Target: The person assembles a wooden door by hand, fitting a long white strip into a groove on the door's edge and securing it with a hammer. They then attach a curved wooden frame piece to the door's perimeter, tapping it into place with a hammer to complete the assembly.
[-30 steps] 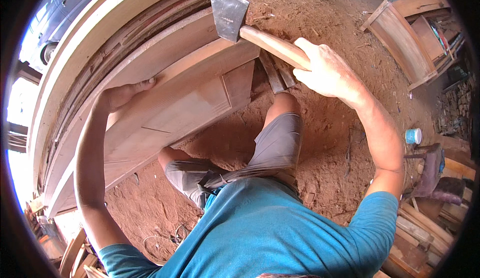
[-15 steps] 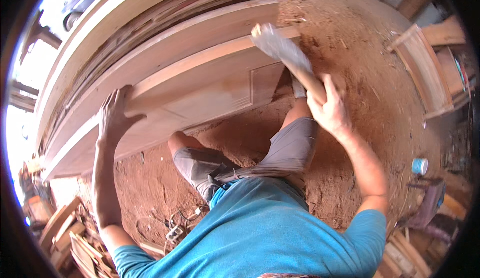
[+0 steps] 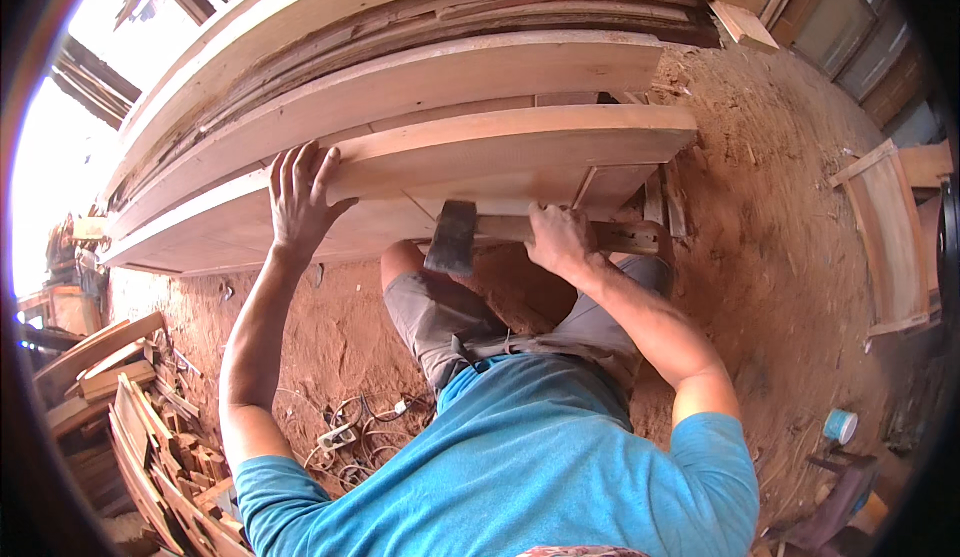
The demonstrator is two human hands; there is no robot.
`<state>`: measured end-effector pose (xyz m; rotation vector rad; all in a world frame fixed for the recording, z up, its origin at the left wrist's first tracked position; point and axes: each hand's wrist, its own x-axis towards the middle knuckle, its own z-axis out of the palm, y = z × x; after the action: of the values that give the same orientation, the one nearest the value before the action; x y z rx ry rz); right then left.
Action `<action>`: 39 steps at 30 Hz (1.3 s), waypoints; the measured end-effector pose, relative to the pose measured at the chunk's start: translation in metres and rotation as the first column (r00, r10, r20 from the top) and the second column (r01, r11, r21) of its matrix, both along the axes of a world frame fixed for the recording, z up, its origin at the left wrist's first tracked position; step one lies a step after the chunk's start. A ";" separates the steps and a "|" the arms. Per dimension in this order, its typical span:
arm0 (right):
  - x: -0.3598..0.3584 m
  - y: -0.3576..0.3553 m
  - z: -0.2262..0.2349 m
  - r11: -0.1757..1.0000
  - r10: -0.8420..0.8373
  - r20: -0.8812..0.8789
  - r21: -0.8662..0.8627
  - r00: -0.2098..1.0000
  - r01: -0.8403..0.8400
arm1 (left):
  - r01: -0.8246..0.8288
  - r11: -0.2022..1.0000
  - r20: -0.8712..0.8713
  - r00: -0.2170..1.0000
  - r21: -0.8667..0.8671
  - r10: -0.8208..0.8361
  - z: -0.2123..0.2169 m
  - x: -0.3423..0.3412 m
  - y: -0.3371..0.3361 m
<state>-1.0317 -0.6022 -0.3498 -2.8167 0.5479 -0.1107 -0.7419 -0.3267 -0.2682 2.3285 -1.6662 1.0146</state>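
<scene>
A wooden panelled door [image 3: 500,137] stands on its long edge across my front, its upper edge toward me. My left hand [image 3: 303,197] lies on that upper edge with the fingers spread, holding nothing. My right hand [image 3: 560,237] is closed around the wooden handle of a hatchet [image 3: 455,237]. The hatchet lies level, low in front of the door's near face and above my knees. Its dark, flaring head points left, and the end of the handle sticks out to the right of my fist. Whether the head touches the door I cannot tell.
More long boards [image 3: 420,67] are stacked behind the door. Scrap wood [image 3: 150,447] is heaped at the lower left, near a tangle of cables with a socket block [image 3: 337,438]. A wooden frame [image 3: 890,242] and a small blue-and-white tub [image 3: 840,426] stand on the earth floor at right.
My right hand has swung the hatchet from raised at the right down and left, to the door's near face. My left hand stays on the door's upper edge; the whole view has shifted.
</scene>
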 end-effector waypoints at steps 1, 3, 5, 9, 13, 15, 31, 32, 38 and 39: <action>0.001 0.002 -0.002 1.000 -0.016 0.035 -0.016 0.999 0.017 | 0.003 1.000 0.017 1.000 -0.021 -0.003 -0.003 0.000 -0.001; 0.000 0.004 -0.003 0.997 -0.047 0.112 -0.049 0.993 0.053 | 0.021 0.999 0.004 1.000 -0.025 -0.021 -0.004 0.001 0.000; 0.002 -0.005 0.005 0.998 -0.018 0.019 -0.060 1.000 0.019 | 0.021 0.999 0.000 1.000 -0.028 -0.021 -0.001 0.002 -0.001; 0.007 -0.005 0.007 0.997 -0.074 -0.044 -0.003 0.996 0.074 | 0.016 1.000 0.032 0.999 -0.017 -0.016 0.002 0.006 -0.009; 0.011 0.018 0.018 1.000 0.021 0.007 -0.010 1.000 -0.021 | 0.021 1.000 0.014 1.000 0.000 -0.021 0.004 0.009 -0.007; 0.028 0.032 0.014 0.996 0.091 -0.019 -0.013 0.996 -0.091 | 0.024 1.000 0.000 1.000 0.016 -0.024 0.008 0.013 -0.007; 0.131 0.070 -0.016 0.995 0.098 0.100 -0.035 0.990 -0.095 | -0.139 0.988 0.011 0.990 0.068 0.138 0.008 0.054 0.016; 0.134 0.067 -0.014 0.996 0.089 0.088 -0.012 0.992 -0.088 | -0.139 0.988 0.013 0.990 0.066 0.139 0.008 0.053 0.016; 0.134 0.056 -0.010 0.991 0.131 0.020 0.026 0.991 -0.132 | -0.135 0.990 0.008 0.991 0.037 0.135 0.007 0.054 0.008; 0.132 0.051 -0.009 0.990 0.129 -0.016 0.051 0.991 -0.128 | -0.138 0.990 0.007 0.990 0.034 0.138 0.007 0.053 0.006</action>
<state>-0.8997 -0.5508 -0.3591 -2.7981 0.3663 -0.0438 -0.6892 -0.3206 -0.2607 2.4950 -1.5544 1.0229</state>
